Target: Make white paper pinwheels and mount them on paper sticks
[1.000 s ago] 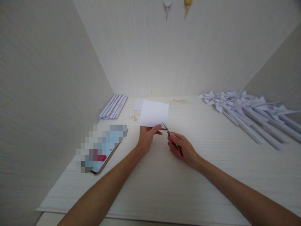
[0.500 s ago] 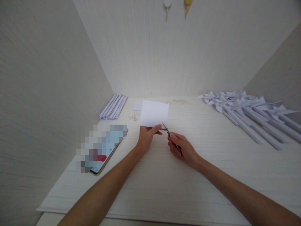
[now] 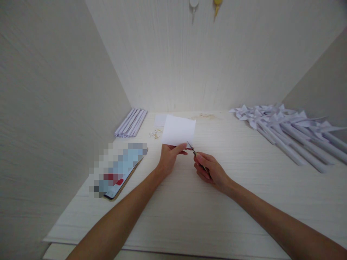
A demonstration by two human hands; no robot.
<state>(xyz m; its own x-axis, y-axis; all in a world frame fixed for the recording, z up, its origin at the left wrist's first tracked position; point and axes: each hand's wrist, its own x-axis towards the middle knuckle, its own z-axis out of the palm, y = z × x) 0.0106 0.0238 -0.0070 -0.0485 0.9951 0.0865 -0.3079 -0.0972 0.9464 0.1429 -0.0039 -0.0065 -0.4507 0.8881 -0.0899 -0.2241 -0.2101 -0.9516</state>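
The left hand (image 3: 169,159) pinches the lower edge of a white rectangular sheet of paper (image 3: 178,130) between thumb and fingers, holding it tilted up above the pale wood-grain desk (image 3: 189,209); the right hand (image 3: 210,169), just beside it, is curled tight around small metal scissors (image 3: 193,150), whose blades meet the sheet's lower right corner. Beyond the left hand lie a small white paper square (image 3: 159,120) and scattered tiny paper scraps (image 3: 155,134); farther left of it, a bundle of rolled white paper sticks (image 3: 130,122) and a phone (image 3: 119,171); well to the right of the right hand, a row of white paper pinwheels (image 3: 284,124).
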